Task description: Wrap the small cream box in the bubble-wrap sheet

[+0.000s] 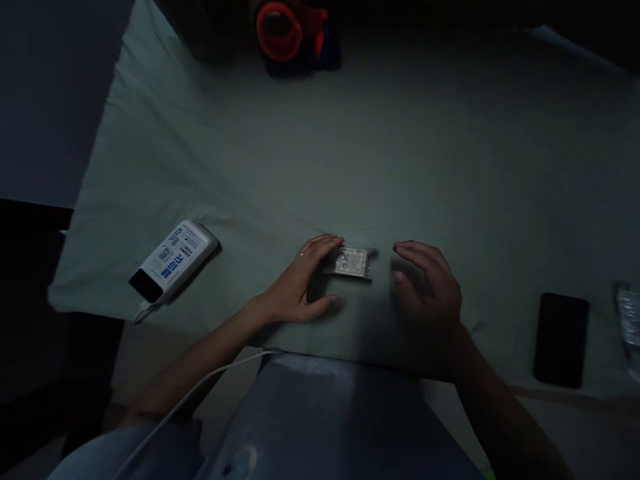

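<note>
A small clear plastic packet (352, 262) with a pale printed label lies flat on the green cloth, between my two hands. My left hand (306, 283) rests at its left side, thumb and fingers spread apart; the fingertips reach the packet's upper left corner, though I cannot tell whether they press on it. To the right of the packet, and apart from it, my right hand (429, 283) is held with fingers curved and the thumb separate, nothing between them.
A white power bank-like device (175, 261) with blue print and a cable lies at left. A dark phone (561, 340) sits at right, near a shiny clear-wrapped item (631, 317). An orange-red ringed object (280, 32) stands at the back. A white cable (215, 373) crosses my left forearm.
</note>
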{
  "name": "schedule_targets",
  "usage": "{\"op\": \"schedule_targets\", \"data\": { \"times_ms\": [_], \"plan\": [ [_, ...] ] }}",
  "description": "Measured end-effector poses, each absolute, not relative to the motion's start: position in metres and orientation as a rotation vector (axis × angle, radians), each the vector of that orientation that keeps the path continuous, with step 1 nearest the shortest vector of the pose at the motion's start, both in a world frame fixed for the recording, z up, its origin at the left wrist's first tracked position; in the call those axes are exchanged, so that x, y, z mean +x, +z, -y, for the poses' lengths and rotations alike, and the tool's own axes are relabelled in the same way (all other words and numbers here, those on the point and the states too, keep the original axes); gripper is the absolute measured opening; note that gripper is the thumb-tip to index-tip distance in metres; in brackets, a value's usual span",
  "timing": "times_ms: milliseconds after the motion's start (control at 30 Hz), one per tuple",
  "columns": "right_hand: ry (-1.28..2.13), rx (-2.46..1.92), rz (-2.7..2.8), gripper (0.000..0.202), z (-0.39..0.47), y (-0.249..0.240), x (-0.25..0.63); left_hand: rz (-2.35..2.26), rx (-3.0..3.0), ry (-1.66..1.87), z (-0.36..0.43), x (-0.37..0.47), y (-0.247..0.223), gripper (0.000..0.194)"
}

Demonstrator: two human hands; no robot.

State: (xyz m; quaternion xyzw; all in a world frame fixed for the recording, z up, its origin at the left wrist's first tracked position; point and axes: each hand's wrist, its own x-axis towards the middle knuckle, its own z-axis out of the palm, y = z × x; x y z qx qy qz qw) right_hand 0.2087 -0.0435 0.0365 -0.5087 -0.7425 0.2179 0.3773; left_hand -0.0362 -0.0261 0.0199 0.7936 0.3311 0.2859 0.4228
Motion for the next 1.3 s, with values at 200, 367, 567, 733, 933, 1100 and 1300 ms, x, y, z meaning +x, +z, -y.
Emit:
{"op": "schedule_targets", "data": {
  "times_ms": [200,367,567,733,933,1100,1300],
  "plan": [
    [0.619,-1.373,1.866,0.028,0.048,0.034,0.207,-1.027,1.976,0.756,0.027,-0.042,0.015,0.083],
    [0.536,-1.2,2.092,0.026,0.029,0.039,0.201,-1.085,2.054,0.631,0.017,-0.035,0.006,0.092],
    [0.384,-0.905,2.584,0.023,-0.007,0.049,0.193,-1.143,2.045,0.577,0.01,-0.024,0.002,0.079],
    [0.287,-0.726,2.717,0.024,-0.017,0.054,0.196,-1.046,1.907,0.607,0.009,-0.026,0.01,0.053],
    [0.461,-0.93,2.522,0.016,-0.004,0.048,0.192,-0.985,1.929,0.656,0.017,-0.025,0.015,0.063],
    [0.6,-1.269,2.05,0.011,-0.004,0.04,0.188,-0.941,2.07,0.713,0.022,-0.015,0.006,0.072],
    [0.713,-1.423,1.741,0.011,-0.018,0.03,0.194,-0.97,2.129,0.661,0.03,-0.009,-0.001,0.093]
  ]
}}
